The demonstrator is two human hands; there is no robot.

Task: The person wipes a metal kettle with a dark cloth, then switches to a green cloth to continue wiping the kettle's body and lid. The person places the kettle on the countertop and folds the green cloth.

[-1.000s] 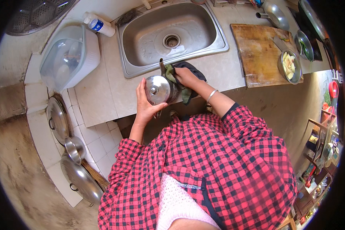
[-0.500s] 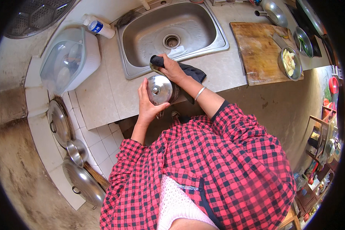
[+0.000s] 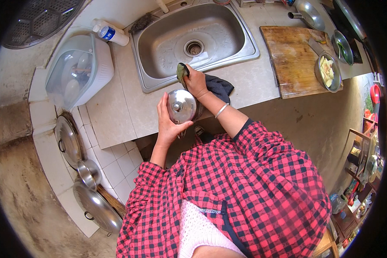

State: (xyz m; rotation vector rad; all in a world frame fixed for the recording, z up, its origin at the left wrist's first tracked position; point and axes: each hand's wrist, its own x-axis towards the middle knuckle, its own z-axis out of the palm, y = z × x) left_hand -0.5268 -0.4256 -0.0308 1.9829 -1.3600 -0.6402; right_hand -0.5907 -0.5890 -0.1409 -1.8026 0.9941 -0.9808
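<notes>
At the counter's front edge, my left hand (image 3: pixel 169 127) is wrapped round the side of a shiny metal lidded pot (image 3: pixel 176 112), thumb toward me. Its round lid has a small knob in the middle and faces up. Just beyond the pot, my right hand (image 3: pixel 196 83) grips a bunched green-and-dark cloth (image 3: pixel 182 72) whose end sticks out past the fingers. Dark fabric (image 3: pixel 219 89) lies on the counter behind that wrist; whether it belongs to the same cloth, I cannot tell. My right forearm hides part of the pot's side.
Ahead is a steel sink (image 3: pixel 144 81). On the left stand a lidded plastic box (image 3: pixel 101 69) and a white bottle (image 3: pixel 116 36). A wooden cutting board (image 3: pixel 288 64) is at right, with a knife and a bowl of pale cut pieces (image 3: pixel 327 73). Pot lids (image 3: pixel 96 206) lean at lower left.
My right hand has shifted slightly, and the cloth's end has turned from its dark side to its green side. My left hand keeps its hold on the pot. The view has moved a little.
</notes>
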